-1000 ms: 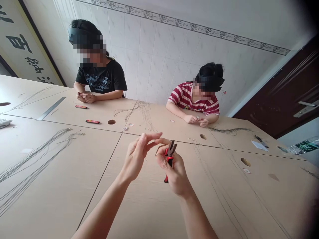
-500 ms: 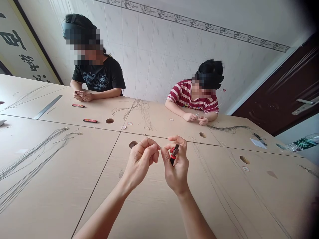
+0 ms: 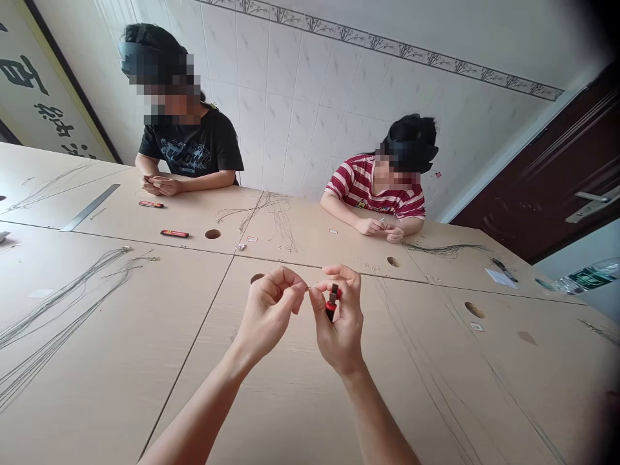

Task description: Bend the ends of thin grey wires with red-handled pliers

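Observation:
My left hand [image 3: 268, 312] is closed in a pinch, thumb against forefinger, on something too small to make out. Its fingertips meet those of my right hand [image 3: 341, 323] above the table. Thumb and forefinger of the right hand also pinch at that same spot, while the hand keeps hold of small red-and-black pliers [image 3: 332, 302] lying across the palm with the metal head up. Most of the pliers' handles are hidden by the hand. Strands of thin wire [image 3: 411, 342] lie on the table to the right of my right hand.
Bundles of thin wire [image 3: 72, 303] lie at the left, and more wires [image 3: 271, 210] at the far side. Two people sit opposite, hands on the table [image 3: 271, 413]. Red-and-black packs [image 3: 175, 234], a metal ruler [image 3: 92, 206], round holes [image 3: 475, 310] and a plastic bottle [image 3: 588, 278] are around.
Both hands have shifted very slightly left, fingertips still together. The pliers have turned a little in my right hand, their head now more upright.

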The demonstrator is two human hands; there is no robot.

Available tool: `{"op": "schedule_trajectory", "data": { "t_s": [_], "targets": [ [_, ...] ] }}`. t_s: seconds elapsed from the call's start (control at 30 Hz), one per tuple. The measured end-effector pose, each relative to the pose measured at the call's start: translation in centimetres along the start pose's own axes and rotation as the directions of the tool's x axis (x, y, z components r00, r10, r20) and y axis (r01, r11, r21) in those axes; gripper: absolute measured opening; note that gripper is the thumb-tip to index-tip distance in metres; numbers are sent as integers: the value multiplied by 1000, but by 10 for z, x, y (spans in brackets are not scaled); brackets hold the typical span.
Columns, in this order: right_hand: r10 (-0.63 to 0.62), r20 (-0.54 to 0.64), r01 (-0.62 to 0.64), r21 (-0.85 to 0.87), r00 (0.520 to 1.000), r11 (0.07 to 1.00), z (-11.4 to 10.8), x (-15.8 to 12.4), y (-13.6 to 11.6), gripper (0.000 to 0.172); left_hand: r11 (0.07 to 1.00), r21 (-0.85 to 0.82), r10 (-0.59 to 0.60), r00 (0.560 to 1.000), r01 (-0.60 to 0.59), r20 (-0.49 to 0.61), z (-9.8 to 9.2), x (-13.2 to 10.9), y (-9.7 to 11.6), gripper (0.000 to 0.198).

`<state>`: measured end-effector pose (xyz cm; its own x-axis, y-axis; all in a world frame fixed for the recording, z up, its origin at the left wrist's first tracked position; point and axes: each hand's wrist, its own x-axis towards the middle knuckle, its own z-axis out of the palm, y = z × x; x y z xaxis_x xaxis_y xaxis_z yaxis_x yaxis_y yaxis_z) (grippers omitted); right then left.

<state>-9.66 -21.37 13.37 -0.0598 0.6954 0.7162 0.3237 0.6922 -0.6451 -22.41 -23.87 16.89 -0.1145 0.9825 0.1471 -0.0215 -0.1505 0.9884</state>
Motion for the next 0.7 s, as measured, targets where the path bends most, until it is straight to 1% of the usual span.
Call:
{"op": "schedule_trajectory", "data": {
  "t_s": [0.23, 0.5, 0.7],
  "targets": [
    [-10, 13, 10, -7, 1000, 1000, 0, 1, 1, 6, 1000, 21, -13, 1000, 13, 16, -2, 3, -1, 20],
    [-56, 5, 56, -12, 998, 998, 2, 2, 0, 10, 997, 30, -76, 996, 75, 42, -3, 3, 2, 18],
    [-34, -1, 34, -9, 999, 999, 3, 2, 0, 9, 995, -2, -96, 995, 96, 41, -5, 2, 6, 16]
  ]
}}
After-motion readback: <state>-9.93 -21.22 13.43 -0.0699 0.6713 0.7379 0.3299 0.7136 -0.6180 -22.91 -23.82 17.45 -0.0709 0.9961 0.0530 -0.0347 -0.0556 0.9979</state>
